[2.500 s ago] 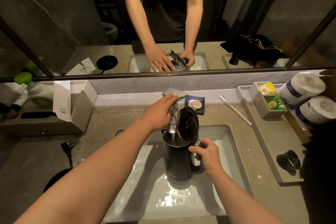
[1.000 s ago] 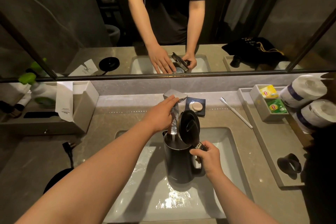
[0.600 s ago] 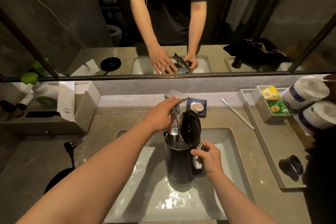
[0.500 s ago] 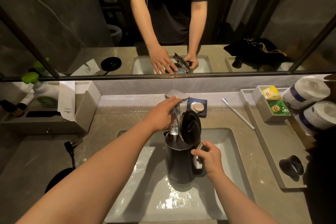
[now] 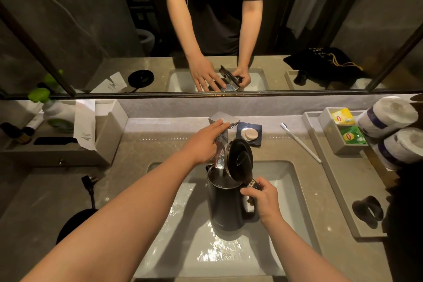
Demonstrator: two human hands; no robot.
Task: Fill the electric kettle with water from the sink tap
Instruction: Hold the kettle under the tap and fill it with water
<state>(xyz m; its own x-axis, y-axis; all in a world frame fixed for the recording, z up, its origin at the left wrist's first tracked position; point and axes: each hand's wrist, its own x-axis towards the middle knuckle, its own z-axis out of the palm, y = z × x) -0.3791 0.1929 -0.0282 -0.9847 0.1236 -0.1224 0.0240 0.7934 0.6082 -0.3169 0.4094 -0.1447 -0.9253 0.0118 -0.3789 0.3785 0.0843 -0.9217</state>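
**Kettle under the running tap**

A wide mirror [image 5: 68, 30] runs along the wall above a stone surface [image 5: 146, 144] and reflects the person's arms and the kettle. Set into the surface is a pale rectangular sink [image 5: 295, 192], its bottom wet and glinting. To the right lies a long tray [image 5: 338, 192] carrying two toilet rolls [image 5: 389, 119], a small box of tea bags [image 5: 343, 128] and a black ring-shaped object [image 5: 367, 210]. To the left sits an open organiser box [image 5: 109, 135] with a paper slip over its edge.

The dark electric kettle [image 5: 225, 204] is inside the sink, upright, with its lid [image 5: 239, 159] swung open and standing up behind the mouth. The tap [image 5: 220, 151] reaches over the kettle's opening, and a thin stream of water [image 5: 220, 170] falls from it into the kettle.

The left hand [image 5: 202, 144] lies over the tap's lever, fingers stretched along it. The right hand [image 5: 263, 199] is clenched around the kettle's handle.

A black power base [image 5: 73, 224] with its plug lies on the surface at the left. A white toothbrush [image 5: 301, 143] and a dark soap dish [image 5: 249, 135] rest behind the sink.
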